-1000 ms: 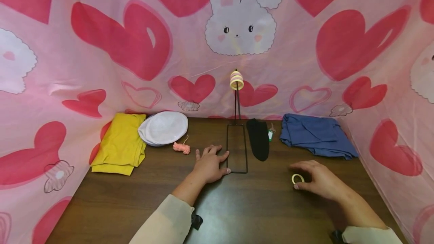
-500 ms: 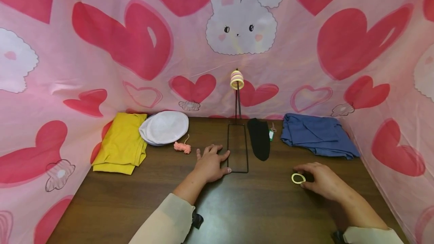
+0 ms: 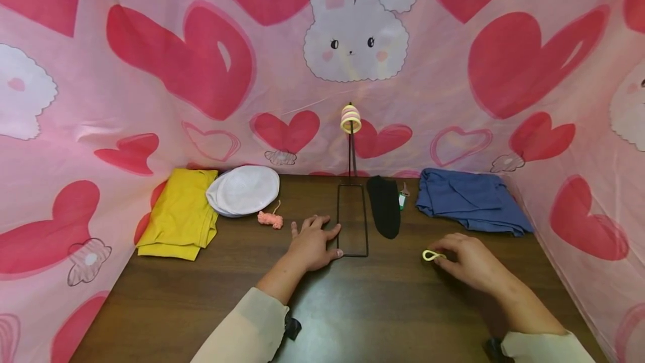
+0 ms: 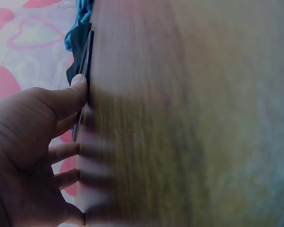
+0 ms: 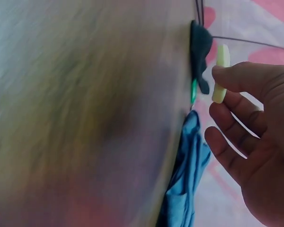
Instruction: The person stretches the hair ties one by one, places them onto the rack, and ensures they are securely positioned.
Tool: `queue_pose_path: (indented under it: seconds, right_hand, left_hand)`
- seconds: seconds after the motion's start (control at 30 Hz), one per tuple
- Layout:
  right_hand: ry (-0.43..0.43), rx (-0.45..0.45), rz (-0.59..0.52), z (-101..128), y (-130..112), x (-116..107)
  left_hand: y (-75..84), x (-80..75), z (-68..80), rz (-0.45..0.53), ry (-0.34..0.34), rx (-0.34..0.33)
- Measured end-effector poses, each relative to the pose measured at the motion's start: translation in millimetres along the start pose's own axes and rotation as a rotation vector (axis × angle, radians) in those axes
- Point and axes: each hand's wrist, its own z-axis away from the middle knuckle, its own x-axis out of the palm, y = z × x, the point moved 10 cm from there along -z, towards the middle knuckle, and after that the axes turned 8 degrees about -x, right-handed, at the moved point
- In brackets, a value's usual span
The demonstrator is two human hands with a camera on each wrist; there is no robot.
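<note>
My right hand pinches a yellow hair tie between thumb and fingertips, held above the table on the right. Squeezed at one end, the tie forms a narrow loop; in the right wrist view the hair tie appears edge-on. My left hand, fingers spread, rests on the table with thumb and index finger on the base of a black wire stand. Several yellow and pink hair ties sit bunched at the top of that stand. In the left wrist view, the left thumb presses the wire base.
A black sock and a green-tagged key lie right of the stand. Folded blue cloth is at the back right. Coral yarn, a white cap and yellow cloth lie left. Pink patterned fabric walls the table.
My right hand has moved slightly left, and the hair tie has gone from a round ring to a pinched loop. The left hand and the stand have stayed in place.
</note>
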Motion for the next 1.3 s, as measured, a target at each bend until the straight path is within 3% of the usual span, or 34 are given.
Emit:
queue_pose_path:
  seconds: [0.17,0.53,0.87,1.13,1.3]
  right_hand:
    - [0.095,-0.072,-0.040,-13.4,-17.7,-10.8]
    - [0.210,-0.154,-0.085,-35.9,-52.2,-27.8]
    - [0.245,-0.193,-0.117,-49.0,-66.9,-37.4]
    - [0.370,-0.292,-0.118,-68.8,-90.3,-60.4]
    - [0.418,-0.303,-0.109,-84.8,-103.9,-75.5]
  left_hand:
    - [-0.3,-0.5,1.6,0.003,-0.003,0.000]
    - [-0.4,1.2,0.8,0.000,-0.003,0.001]
    - [1.2,-0.2,2.1,0.008,0.000,0.002]
    - [0.9,-2.6,2.6,0.019,-0.001,0.001]
    - [1.5,-3.5,2.6,0.025,0.000,0.004]
